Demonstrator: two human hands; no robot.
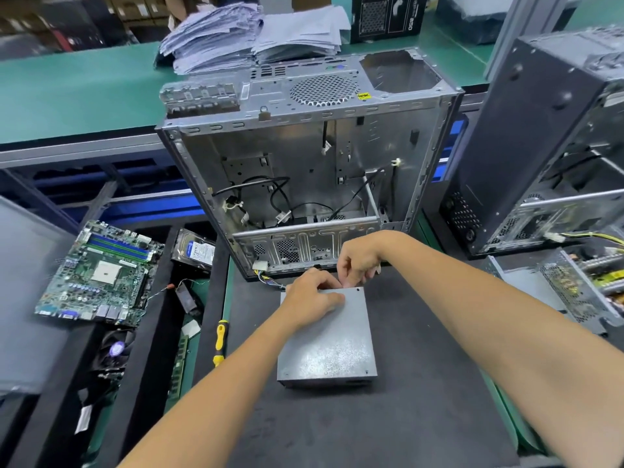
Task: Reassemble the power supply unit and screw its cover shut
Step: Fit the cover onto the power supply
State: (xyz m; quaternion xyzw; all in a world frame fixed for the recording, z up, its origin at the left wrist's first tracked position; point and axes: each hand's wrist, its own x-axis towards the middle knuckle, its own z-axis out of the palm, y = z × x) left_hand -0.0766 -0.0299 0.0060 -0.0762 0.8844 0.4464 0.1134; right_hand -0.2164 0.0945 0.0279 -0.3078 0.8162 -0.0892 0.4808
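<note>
The scene is evenly and brightly lit from overhead. Soft glare is seen on the grey cover (332, 336). Edges are bent by wide-angle distortion, and the upper corners are blurred.

one power supply unit (329, 336), two hands, two computer cases, one motherboard (98, 275), one screwdriver (220, 342)
</note>
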